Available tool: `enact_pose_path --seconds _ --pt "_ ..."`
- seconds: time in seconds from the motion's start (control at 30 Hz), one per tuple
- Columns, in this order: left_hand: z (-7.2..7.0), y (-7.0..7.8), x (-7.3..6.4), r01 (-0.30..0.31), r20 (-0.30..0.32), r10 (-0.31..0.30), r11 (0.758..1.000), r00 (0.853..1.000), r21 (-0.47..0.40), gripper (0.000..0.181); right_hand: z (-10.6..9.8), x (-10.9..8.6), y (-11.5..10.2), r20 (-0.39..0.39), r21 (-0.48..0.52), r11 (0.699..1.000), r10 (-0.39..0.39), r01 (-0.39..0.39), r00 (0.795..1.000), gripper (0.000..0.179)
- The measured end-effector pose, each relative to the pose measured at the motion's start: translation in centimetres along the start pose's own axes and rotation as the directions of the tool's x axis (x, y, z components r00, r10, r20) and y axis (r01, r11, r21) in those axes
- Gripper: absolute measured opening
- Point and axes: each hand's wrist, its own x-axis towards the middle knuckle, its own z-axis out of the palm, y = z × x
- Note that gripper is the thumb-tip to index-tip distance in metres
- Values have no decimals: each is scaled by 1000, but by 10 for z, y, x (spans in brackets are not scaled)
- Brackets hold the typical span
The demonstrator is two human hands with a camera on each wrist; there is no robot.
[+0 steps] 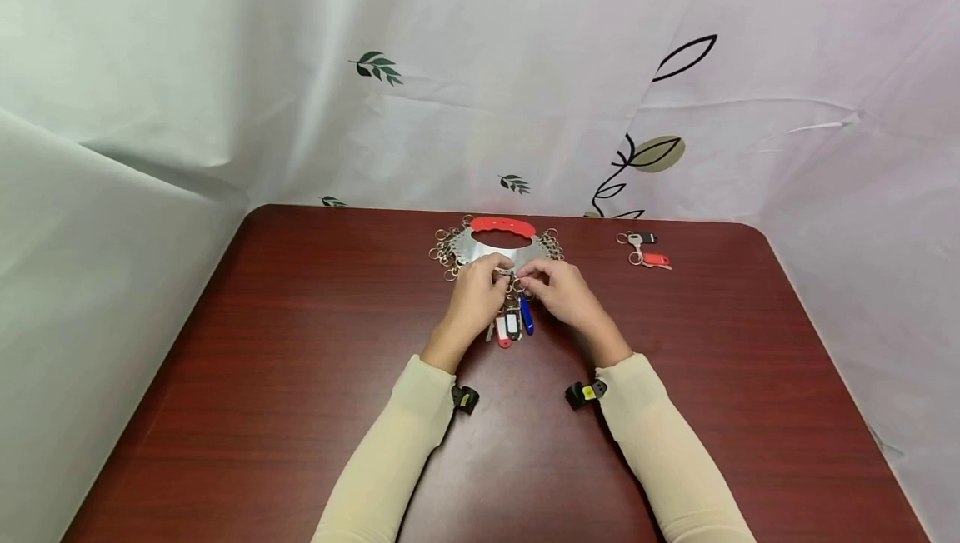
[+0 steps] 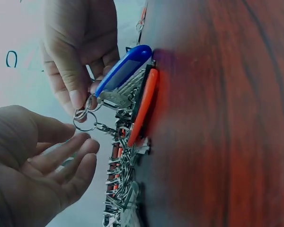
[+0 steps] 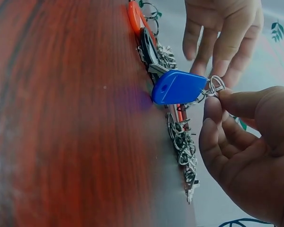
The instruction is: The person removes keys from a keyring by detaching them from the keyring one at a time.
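Note:
A crescent metal key holder (image 1: 468, 249) with a red handle (image 1: 502, 225) lies near the table's far edge, rings and clips crowding its rim. My left hand (image 1: 477, 289) pinches a metal ring (image 2: 84, 122), which a small chain links to the holder. Close beside it, my right hand (image 1: 562, 293) pinches the split ring (image 3: 216, 84) of a blue key tag (image 3: 180, 88). The two rings meet between my fingertips. Keys hang by the blue tag. A red tag (image 1: 503, 331) and a black tag (image 1: 513, 325) with white labels hang from the holder's near side.
Toward the table's far right lie a black-tagged key (image 1: 643, 237) and a red-tagged key (image 1: 656, 260), each with a ring. The dark red wooden table (image 1: 300, 410) is bordered by white curtains (image 1: 465, 110) with leaf prints.

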Motion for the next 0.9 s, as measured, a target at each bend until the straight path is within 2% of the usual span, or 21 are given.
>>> enact_pose_path --seconds 0.17,0.4,0.7,0.9 --pt "1 0 2 -20 54 20 1000 998 -1 18 0 -1 0 -24 -24 1000 -20 20 1000 8" --pt "1 0 2 -15 47 16 999 999 -33 11 1 -1 -1 -64 -61 998 -26 22 998 7" --pt "-2 0 1 -40 47 38 998 998 40 10 4 -1 -6 -90 -54 999 -14 9 996 7" --pt "-3 0 2 -58 72 53 996 996 66 10 4 -2 -8 -101 -67 997 32 -39 994 7"
